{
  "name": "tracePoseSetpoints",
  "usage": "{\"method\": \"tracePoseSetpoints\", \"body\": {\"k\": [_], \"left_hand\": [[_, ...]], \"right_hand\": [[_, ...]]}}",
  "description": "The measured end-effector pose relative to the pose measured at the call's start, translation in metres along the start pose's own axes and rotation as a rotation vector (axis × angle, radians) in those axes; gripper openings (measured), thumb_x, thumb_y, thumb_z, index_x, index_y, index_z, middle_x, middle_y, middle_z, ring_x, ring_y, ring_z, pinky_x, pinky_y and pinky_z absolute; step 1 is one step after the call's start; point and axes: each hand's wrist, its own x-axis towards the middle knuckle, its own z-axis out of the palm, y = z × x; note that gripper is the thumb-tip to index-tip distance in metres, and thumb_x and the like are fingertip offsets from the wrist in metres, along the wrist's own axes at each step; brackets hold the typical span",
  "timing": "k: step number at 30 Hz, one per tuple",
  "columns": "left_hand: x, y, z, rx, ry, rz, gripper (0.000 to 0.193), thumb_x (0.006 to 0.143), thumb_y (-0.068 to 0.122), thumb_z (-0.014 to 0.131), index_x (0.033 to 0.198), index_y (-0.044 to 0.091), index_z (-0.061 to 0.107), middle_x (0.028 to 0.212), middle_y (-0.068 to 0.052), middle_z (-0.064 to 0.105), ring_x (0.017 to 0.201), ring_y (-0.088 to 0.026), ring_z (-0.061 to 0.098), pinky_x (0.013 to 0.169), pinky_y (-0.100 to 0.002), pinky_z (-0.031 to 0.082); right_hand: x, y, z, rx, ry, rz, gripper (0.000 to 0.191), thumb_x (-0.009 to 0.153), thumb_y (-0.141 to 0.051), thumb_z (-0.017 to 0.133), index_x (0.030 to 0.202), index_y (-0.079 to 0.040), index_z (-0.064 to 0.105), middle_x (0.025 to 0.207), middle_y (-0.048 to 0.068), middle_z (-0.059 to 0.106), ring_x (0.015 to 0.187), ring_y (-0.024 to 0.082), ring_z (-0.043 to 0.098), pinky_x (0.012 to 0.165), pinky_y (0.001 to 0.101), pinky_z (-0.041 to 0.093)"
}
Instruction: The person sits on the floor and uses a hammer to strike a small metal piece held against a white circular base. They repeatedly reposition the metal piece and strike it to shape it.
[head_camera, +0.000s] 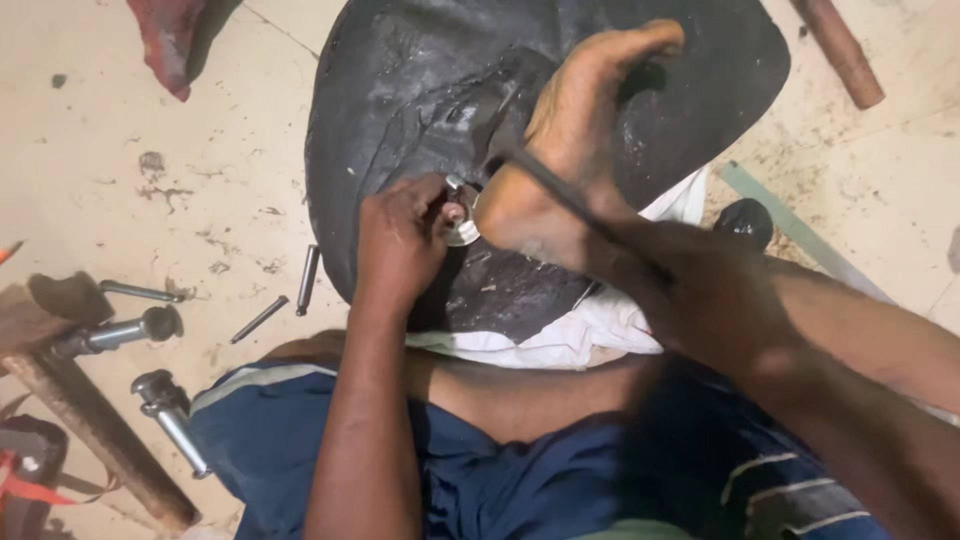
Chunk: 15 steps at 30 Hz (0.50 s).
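Seated on the floor, the person is pinning a small round silvery metal ring (462, 226) on the black rubber mat (400, 90) beside their foot, left hand (400, 240) clenched around it, while the right hand (690, 290) is grasping a thin dark rod (560, 190) aimed at the ring, apparently mid-strike.

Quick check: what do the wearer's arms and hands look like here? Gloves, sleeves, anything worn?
Both arms are bare to the elbow at least: no sleeves, gloves, watch or rings visible. The left hand shows clearly; the right hand is motion-blurred, so small details there cannot be told. Lower down, dark blue shorts with pale stripes.
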Motion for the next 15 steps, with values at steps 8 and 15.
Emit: {"method": "tracePoseSetpoints", "body": {"k": [8, 15], "left_hand": [[0.080, -0.004, 0.088, 0.081, -0.069, -0.065, 0.018, 0.080, 0.007, 0.082, 0.090, 0.003, 0.068, 0.086, -0.019, 0.069, 0.082, -0.043, 0.068, 0.070, -0.048, 0.052], [0.101, -0.002, 0.111, 0.063, 0.059, -0.015, 0.022, 0.082, 0.012, 0.082, 0.096, 0.001, 0.069, 0.092, -0.020, 0.070, 0.082, -0.043, 0.068, 0.071, -0.047, 0.053]], "right_hand": [[0.063, 0.090, 0.009, 0.128, -0.062, -0.113, 0.038, 0.093, -0.022, 0.068, 0.128, -0.011, 0.075, 0.101, 0.014, 0.077, 0.081, 0.033, 0.073, 0.069, 0.0426, 0.057], [0.098, 0.111, -0.013, 0.056, -0.087, -0.203, 0.025, 0.094, -0.018, 0.067, 0.118, -0.015, 0.073, 0.098, 0.014, 0.076, 0.084, 0.029, 0.075, 0.074, 0.0391, 0.057]]}}
